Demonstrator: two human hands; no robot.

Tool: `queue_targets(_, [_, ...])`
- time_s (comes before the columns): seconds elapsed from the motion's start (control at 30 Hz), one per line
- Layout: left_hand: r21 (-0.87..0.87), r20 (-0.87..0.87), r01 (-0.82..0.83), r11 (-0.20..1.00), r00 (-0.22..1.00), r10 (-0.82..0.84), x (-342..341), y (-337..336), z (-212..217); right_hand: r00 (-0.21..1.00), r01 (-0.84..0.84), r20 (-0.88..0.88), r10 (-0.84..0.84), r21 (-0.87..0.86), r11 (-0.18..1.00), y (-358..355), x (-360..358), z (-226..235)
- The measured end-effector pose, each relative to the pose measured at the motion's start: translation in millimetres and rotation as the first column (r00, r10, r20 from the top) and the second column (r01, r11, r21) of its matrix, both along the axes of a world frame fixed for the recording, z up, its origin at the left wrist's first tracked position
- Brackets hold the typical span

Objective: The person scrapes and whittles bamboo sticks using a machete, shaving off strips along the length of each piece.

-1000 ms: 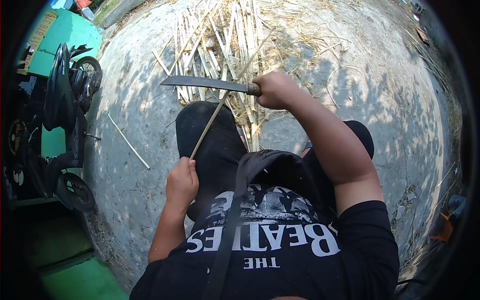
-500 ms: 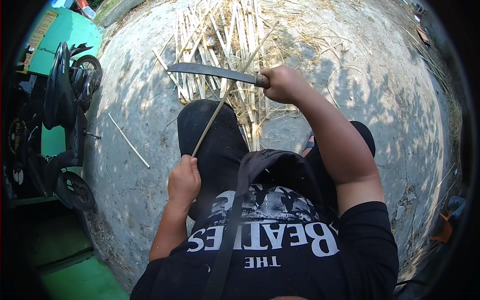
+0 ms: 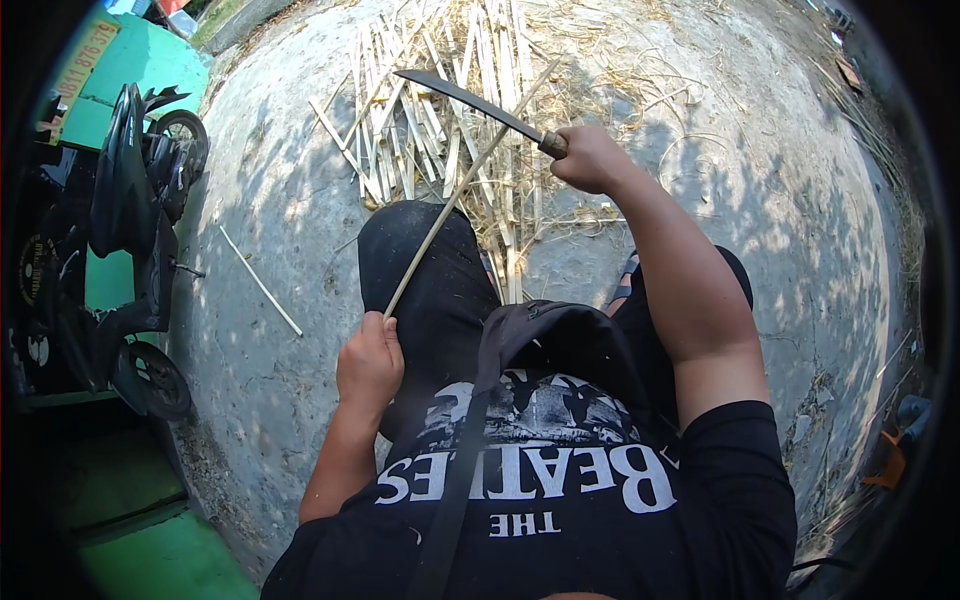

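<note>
Your left hand (image 3: 369,362) is clenched around the near end of a thin bamboo strip (image 3: 455,195) that slants up across your left knee (image 3: 415,250), while your right hand (image 3: 590,158) grips the handle of a long dark knife (image 3: 470,98), its blade lying across the strip's far part, seemingly touching it. Beyond your knees a spread of pale split strips (image 3: 440,120) and shavings already lies on the concrete ground (image 3: 750,150), one loose stick (image 3: 260,280) apart to the left near a parked scooter (image 3: 130,250). Judging by that pile, a good share of the slivering is done; this strip looks partway through.
</note>
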State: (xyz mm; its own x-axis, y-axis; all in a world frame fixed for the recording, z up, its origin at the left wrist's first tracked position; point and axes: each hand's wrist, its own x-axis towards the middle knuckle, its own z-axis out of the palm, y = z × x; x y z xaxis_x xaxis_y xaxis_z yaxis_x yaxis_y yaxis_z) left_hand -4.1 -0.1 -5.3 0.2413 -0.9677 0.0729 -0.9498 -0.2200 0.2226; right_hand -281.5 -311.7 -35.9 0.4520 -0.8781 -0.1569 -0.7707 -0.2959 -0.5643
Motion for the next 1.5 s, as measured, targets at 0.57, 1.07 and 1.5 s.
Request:
queue_targets(0.57, [-0.054, -0.041, -0.002, 0.999, 0.999, 0.0, -0.8, 0.2, -2.7, 0.936, -0.347, -0.058, 0.347, -0.309, 0.885, 57.9, 47.2, 9.2])
queue_targets(1.07, [-0.095, -0.044, -0.004, 0.995, 0.999, -0.001, -1.7, -3.4, -7.3, 0.93, -0.368, -0.082, 0.359, -0.262, 0.892, 52.7, 50.2, 12.3])
queue_targets(1.5, [-0.058, -0.063, 0.005, 0.998, 0.998, -0.009, 3.6, -6.4, -6.0, 0.935, -0.323, -0.002, 0.354, -0.411, 0.852, 53.1, 48.4, 4.1])
